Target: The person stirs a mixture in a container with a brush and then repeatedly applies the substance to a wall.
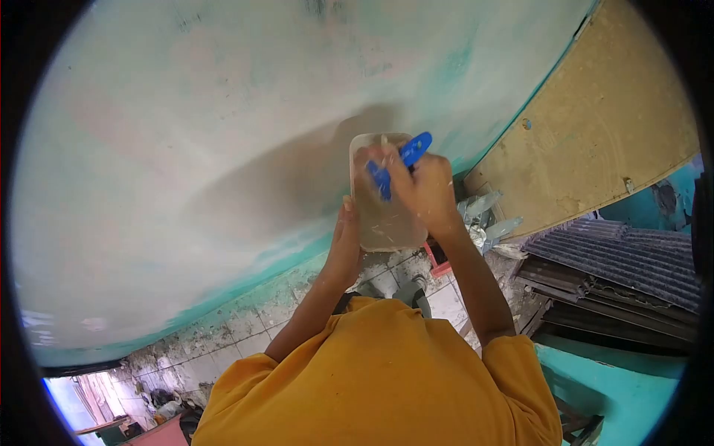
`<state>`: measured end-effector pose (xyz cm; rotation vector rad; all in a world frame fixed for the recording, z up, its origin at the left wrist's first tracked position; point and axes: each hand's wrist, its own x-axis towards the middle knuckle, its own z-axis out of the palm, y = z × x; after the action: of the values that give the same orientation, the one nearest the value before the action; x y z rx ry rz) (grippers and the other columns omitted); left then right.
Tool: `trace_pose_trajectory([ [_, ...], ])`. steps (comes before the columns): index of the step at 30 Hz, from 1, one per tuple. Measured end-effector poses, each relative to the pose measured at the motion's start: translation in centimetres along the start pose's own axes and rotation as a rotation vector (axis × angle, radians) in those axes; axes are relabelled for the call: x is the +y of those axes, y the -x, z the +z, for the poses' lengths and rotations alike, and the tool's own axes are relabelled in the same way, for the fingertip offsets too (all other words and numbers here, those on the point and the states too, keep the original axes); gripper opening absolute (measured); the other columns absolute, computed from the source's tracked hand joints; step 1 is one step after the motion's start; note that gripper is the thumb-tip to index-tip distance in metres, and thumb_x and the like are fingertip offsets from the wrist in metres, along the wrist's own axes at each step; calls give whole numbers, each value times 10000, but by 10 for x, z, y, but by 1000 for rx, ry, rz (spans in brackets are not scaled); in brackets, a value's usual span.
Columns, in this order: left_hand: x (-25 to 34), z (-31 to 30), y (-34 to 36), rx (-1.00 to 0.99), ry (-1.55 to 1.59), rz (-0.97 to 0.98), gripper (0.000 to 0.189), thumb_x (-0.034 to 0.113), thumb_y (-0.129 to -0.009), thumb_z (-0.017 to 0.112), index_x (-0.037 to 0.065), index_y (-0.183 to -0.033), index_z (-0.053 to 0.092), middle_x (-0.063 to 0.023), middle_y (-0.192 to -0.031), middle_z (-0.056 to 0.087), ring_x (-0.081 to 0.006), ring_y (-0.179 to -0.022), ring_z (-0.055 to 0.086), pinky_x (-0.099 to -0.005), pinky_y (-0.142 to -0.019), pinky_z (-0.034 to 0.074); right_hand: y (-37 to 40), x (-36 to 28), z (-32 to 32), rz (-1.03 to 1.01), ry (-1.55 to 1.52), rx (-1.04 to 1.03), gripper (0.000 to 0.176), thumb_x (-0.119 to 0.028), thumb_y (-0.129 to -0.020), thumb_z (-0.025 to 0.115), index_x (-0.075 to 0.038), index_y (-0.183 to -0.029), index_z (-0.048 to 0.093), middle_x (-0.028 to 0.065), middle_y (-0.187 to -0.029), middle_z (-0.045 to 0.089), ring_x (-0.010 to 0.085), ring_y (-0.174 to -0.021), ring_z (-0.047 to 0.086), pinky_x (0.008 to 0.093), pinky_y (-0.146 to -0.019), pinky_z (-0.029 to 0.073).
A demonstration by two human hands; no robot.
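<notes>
My left hand is wrapped round the left side of a translucent rectangular plastic container, holding it up in front of the wall. Pale smears mark the container's inside. In my right hand is a paintbrush with a blue handle, gripped between thumb and fingers. It slants over the container's opening, its wide end pointing down and left into it. Motion blurs that lower end, and the bristles are hard to make out. Pale spots dot my right hand.
A whitish wall with turquoise patches stands close ahead. To the right are a tan board, clear plastic bottles and stacked corrugated sheets. Below lies a stained tiled floor, with a pink object beyond the container.
</notes>
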<state>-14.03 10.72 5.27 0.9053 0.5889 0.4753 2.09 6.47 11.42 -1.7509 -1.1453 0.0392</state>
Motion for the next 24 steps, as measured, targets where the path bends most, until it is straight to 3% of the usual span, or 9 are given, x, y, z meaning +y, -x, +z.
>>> trace_pose_trajectory([
  [1, 2, 0, 0, -24, 1, -4, 797, 658, -990, 288, 74, -1530, 231, -122, -1493, 398, -254, -1346, 445, -449, -1089, 391, -7, 2, 2, -41, -14, 72, 366, -307, -944, 615, 2, -749, 638, 202, -588, 561, 394, -543, 591, 404, -502, 468],
  [4, 5, -4, 1, -43, -3, 2, 796, 661, -990, 284, 71, -1524, 245, -122, -1480, 413, -251, -1338, 454, -447, -1088, 394, -14, 3, -14, -47, 64, 106, 382, -312, -947, 617, 17, -753, 643, 203, -580, 568, 382, -535, 600, 407, -500, 462],
  [7, 8, -6, 1, -6, -41, -13, 798, 665, -987, 284, 63, -1511, 267, -121, -1467, 431, -249, -1333, 463, -443, -1081, 405, -7, 10, -24, -59, 210, 50, 400, -319, -945, 620, 24, -741, 643, 200, -578, 583, 377, -535, 609, 407, -502, 464],
  [11, -3, -9, -10, 38, -31, -17, 817, 692, -968, 302, 64, -1490, 300, -119, -1441, 460, -252, -1303, 498, -432, -1051, 444, 4, 9, -28, 17, 128, -45, 418, -342, -939, 631, 24, -738, 650, 191, -578, 591, 337, -530, 624, 392, -519, 475],
  [13, -5, -7, -14, 35, -40, -45, 834, 707, -956, 314, 64, -1487, 304, -122, -1432, 467, -256, -1292, 510, -431, -1046, 449, 1, -2, -28, 209, -25, -202, 430, -374, -962, 613, 8, -771, 661, 106, -563, 587, 130, -523, 572, 316, -514, 437],
  [14, -5, -7, -15, 27, -57, -46, 850, 721, -945, 326, 64, -1484, 307, -125, -1424, 473, -260, -1281, 521, -430, -1041, 455, 0, 2, -22, 177, -69, -183, 434, -377, -965, 617, 7, -768, 663, 90, -558, 575, 94, -531, 536, 299, -507, 424],
  [18, -10, -6, -18, -2, -62, -28, 865, 728, -936, 338, 56, -1480, 310, -129, -1412, 482, -264, -1270, 531, -435, -1043, 454, -1, 15, -19, 166, -76, -76, 400, -335, -969, 616, 5, -761, 661, 97, -565, 582, 94, -534, 552, 304, -509, 429],
  [20, -7, -7, -19, 6, -29, -35, 817, 692, -963, 323, 61, -1482, 309, -119, -1413, 481, -250, -1278, 524, -437, -1043, 456, 2, 25, -27, 58, 113, -33, 356, -322, -936, 637, -2, -783, 656, 160, -574, 590, 315, -518, 615, 349, -520, 476],
  [24, -10, -1, -21, 20, -55, -44, 782, 663, -982, 309, 63, -1484, 308, -114, -1410, 482, -239, -1288, 514, -432, -1046, 453, 22, 25, -31, 50, 78, -34, 331, -292, -930, 644, -12, -754, 651, 158, -578, 590, 341, -527, 609, 357, -511, 476],
])
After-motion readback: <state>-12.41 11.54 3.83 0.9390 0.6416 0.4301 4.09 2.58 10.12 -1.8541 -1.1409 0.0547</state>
